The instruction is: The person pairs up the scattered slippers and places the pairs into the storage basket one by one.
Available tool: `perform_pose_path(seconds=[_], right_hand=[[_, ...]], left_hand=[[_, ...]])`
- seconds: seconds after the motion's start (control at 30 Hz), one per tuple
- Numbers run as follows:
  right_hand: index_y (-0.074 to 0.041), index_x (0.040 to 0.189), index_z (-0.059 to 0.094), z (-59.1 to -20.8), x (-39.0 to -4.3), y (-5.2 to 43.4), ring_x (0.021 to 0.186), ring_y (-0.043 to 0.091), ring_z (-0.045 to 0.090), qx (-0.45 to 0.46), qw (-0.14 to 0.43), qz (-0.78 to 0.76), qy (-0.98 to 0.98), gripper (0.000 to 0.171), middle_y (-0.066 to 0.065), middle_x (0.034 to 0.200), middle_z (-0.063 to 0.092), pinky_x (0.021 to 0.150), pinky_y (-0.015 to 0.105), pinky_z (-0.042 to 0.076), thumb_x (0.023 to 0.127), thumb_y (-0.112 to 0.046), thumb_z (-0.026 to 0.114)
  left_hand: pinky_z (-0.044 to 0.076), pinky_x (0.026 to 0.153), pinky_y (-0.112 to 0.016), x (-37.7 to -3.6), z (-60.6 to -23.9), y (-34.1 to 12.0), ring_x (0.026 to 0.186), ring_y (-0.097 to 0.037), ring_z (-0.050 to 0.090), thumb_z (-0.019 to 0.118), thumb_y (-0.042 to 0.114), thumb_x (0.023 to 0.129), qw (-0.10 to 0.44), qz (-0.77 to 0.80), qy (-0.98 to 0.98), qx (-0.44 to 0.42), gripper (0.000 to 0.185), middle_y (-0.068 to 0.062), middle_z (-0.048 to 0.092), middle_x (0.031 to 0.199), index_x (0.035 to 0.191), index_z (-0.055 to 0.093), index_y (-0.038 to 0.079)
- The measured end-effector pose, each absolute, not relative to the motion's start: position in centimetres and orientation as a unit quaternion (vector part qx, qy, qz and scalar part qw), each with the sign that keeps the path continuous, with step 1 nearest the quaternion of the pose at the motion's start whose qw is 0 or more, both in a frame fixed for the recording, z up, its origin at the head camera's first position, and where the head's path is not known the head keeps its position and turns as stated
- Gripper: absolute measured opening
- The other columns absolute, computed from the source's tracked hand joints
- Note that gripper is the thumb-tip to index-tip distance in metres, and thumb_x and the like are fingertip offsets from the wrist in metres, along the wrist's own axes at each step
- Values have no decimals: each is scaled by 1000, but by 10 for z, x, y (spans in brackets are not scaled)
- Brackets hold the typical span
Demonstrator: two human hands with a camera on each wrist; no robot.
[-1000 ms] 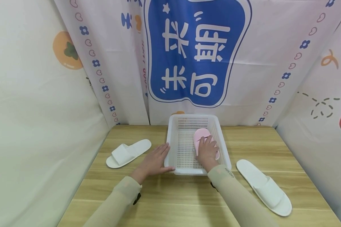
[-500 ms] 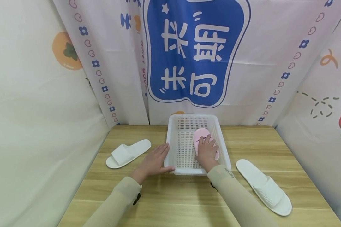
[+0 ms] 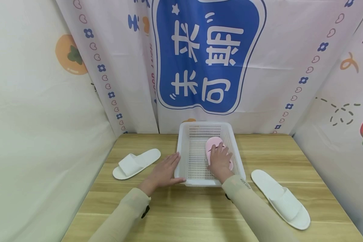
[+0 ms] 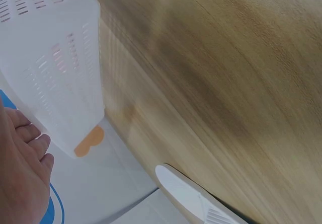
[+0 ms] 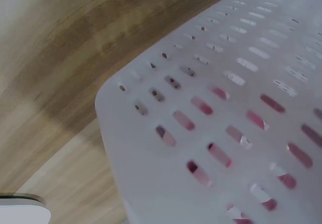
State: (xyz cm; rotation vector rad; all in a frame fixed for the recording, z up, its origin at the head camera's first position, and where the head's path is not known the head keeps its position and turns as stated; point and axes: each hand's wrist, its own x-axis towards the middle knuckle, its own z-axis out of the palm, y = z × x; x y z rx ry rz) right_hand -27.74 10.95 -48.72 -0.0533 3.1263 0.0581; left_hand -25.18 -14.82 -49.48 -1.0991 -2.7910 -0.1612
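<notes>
A white perforated basket (image 3: 181,151) stands at the table's far middle, with a pink slipper (image 3: 212,142) lying in its right half. My right hand (image 3: 220,162) rests on top of the pink slipper, fingers spread forward along it and covering its near half. My left hand (image 3: 164,169) lies flat on the table, fingers straight against the basket's left wall. In the left wrist view that hand (image 4: 20,168) sits beside the basket (image 4: 50,58). The right wrist view shows the basket wall (image 5: 226,108) close up, pink showing through its holes.
One white slipper (image 3: 136,163) lies on the wooden table (image 3: 187,208) left of the basket and shows in the left wrist view as a white slipper (image 4: 191,199). Another white slipper (image 3: 281,199) lies at the right front. Printed cloth walls close in the table on three sides.
My right hand has stretched its fingers slightly forward over the pink slipper. The left hand and the basket have stayed put.
</notes>
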Motion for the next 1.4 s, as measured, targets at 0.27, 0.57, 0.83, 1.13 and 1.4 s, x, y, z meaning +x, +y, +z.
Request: perform_pose_path(seconds=[0.27, 0.57, 0.83, 1.13, 1.4], right_hand=[[3, 151, 22, -480, -281, 119, 133, 57, 24, -42, -8, -7, 999, 102, 36, 151, 15, 103, 70, 25, 80, -48, 75], [2, 150, 26, -466, -278, 134, 133, 57, 23, -59, -41, -32, 997, 98, 35, 152, 16, 105, 69, 23, 81, -48, 75], [2, 149, 27, -458, -276, 145, 134, 55, 22, -80, -70, -60, 993, 97, 34, 152, 18, 106, 69, 21, 80, -46, 76], [2, 147, 34, -455, -269, 164, 134, 53, 26, -142, -99, -59, 983, 89, 33, 149, 28, 108, 66, 21, 83, -46, 73], [5, 140, 42, -450, -256, 190, 127, 52, 37, -211, -161, -67, 962, 84, 34, 140, 39, 103, 62, 32, 80, -41, 78]], left_hand=[[22, 116, -43, -251, -492, -150, 140, -35, 29, 45, 73, 87, 69, -55, -926, -367, 101, -22, 28, 154, 148, 30, -7], [19, 117, -41, -250, -488, -148, 141, -35, 27, 49, 70, 87, 56, -40, -929, -362, 100, -22, 28, 154, 148, 29, -7], [20, 116, -41, -250, -488, -149, 140, -36, 28, 49, 69, 87, 61, -40, -928, -365, 99, -22, 28, 154, 148, 29, -7], [22, 116, -42, -249, -486, -150, 139, -37, 30, 45, 72, 88, 73, -36, -924, -373, 101, -23, 30, 153, 147, 31, -8], [23, 115, -43, -248, -485, -154, 140, -36, 28, 41, 74, 88, 83, -41, -922, -377, 101, -23, 29, 153, 147, 31, -8]])
